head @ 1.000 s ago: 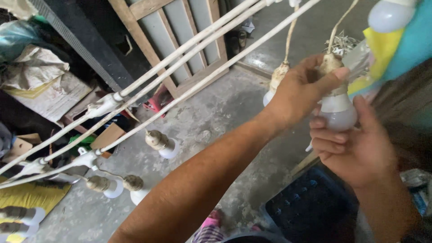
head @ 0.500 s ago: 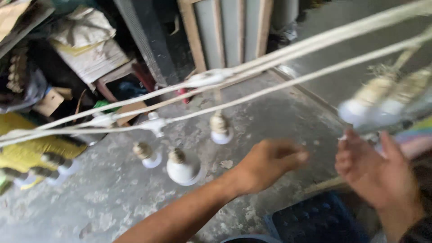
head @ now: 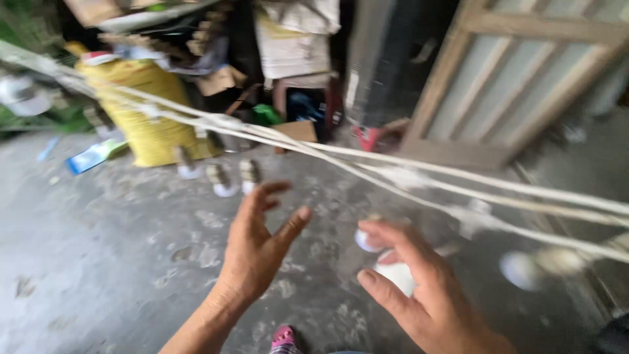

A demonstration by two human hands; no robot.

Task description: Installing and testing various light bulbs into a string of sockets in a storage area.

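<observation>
Several white cords [head: 419,162] stretch across the view from upper left to right, with bulb sockets hanging from them. My left hand [head: 259,246] is raised below the cords, fingers spread, holding nothing. My right hand [head: 419,292] curls around a white bulb [head: 398,274] that hangs between its thumb and forefinger; the blur hides whether it grips the bulb. A second white bulb [head: 364,240] hangs just beyond the fingertips. More bulbs [head: 225,185] dangle from the cords further left.
A full yellow sack [head: 147,115], cardboard boxes and clutter stand at the back. A wooden-framed panel [head: 472,85] leans at the right. The floor [head: 111,249] is rough grey concrete. Another blurred bulb [head: 521,269] hangs at the right. A pink shoe tip [head: 283,337] shows below.
The view has swung left and down along the cords. Both hands let go of the earlier bulb and moved to another one lower on the string.
</observation>
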